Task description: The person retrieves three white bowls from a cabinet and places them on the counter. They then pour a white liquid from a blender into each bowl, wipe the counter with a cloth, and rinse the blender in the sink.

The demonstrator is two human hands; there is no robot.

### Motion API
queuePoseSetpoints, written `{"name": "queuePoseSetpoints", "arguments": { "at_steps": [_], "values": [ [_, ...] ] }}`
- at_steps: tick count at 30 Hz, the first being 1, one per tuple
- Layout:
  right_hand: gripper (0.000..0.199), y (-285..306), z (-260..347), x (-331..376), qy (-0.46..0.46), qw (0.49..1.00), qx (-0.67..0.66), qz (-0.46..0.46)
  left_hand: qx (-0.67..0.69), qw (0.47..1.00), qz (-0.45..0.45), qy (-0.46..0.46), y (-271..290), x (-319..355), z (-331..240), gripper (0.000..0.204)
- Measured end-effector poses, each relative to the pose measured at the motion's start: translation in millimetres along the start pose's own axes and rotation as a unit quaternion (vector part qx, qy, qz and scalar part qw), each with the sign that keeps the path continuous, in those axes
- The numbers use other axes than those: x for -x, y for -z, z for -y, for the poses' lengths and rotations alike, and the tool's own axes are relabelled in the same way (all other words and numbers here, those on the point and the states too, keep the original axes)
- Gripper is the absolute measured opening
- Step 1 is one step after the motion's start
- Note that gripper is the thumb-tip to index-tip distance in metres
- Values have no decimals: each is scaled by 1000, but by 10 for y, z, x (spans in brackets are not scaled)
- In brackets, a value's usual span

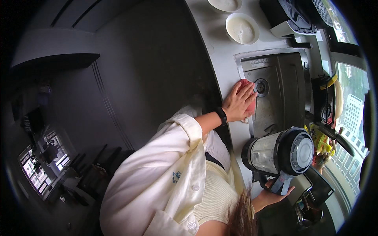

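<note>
My left hand [239, 103], a black band on its wrist, lies flat with fingers stretched out over a red cloth [252, 106]. The cloth is pressed against the counter edge of a steel sink [277, 110], beside the drain. Much of it is hidden under my palm. My right hand [277, 191] is at the handle of a blender jug [267, 155], with its fingertips showing past the handle. The jug has a clear body streaked with whitish residue, a black base and a black lid. It stands by the near end of the sink; its underside is hidden.
Two white bowls with pale liquid, one fully in view [242, 28], stand on the white counter [212, 27]. A black-and-white appliance [289, 21] is beyond them. Along the window are a knife [339, 138], a black rack [323, 98] and yellow packaging [323, 145].
</note>
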State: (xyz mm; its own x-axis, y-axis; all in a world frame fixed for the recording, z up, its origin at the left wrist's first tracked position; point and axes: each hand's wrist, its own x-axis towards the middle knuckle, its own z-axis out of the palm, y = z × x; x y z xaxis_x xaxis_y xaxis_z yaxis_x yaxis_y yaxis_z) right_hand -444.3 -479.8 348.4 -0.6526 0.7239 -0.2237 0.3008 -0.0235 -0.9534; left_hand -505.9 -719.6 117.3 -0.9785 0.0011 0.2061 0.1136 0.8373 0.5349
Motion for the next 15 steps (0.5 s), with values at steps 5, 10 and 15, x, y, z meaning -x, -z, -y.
{"name": "queuePoseSetpoints", "arguments": {
  "at_steps": [5, 10, 15],
  "values": [
    [49, 339, -114, -200, 0, 998, 12, 64, -22, 1000, 7, 1, -44, -14, -138, 73],
    [47, 305, -117, -152, -10, 999, 9, 52, -20, 997, -66, 22, -302, 10, -383, 29],
    [45, 388, -188, -253, -42, 996, -46, 60, 173, 974, -144, 27, -281, -38, -490, 6]
  ]
}}
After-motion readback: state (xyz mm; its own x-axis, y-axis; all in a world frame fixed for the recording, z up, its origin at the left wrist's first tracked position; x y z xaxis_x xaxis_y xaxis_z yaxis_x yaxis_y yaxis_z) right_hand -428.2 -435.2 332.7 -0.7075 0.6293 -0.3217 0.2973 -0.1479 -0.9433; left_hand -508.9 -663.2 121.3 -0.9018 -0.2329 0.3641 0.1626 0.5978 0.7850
